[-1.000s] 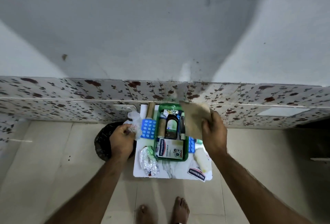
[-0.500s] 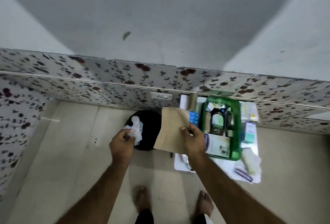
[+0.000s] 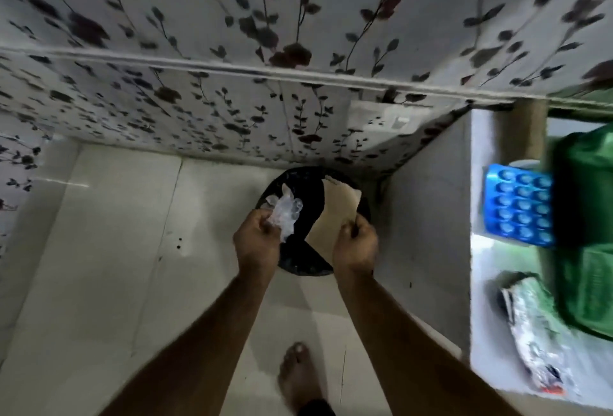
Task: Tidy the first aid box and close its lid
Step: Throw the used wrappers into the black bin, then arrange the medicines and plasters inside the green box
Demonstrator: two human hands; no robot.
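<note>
Both hands have swung away from the green first aid box (image 3: 587,243) since a sec ago & now sit over the black bin (image 3: 300,220), which we'll use as our landmark. We've turned w/ them, so the box is pushed to the far right of the bin, on the white table (image 3: 477,316), lid not closed.

We read this as the junk-clearing step: rubbish out first, sorting & lid come after.

Left to right: left hand (image 3: 257,243) is at the bin's left rim, fingers pinched on a crumpled clear plastic wrapper (image 3: 285,211) that hangs over the bin mouth. Right hand (image 3: 355,246) is at the bin's right rim, palm down, gripping the lower edge of a brown paper piece (image 3: 336,213) that slants up over the opening. Neither has let go yet.

Right of the bin, beside the box: blue pill strip (image 3: 517,205), & nearer us a foil pack (image 3: 527,326). Both are outside the box, so tidying is prob. far from done.
</note>
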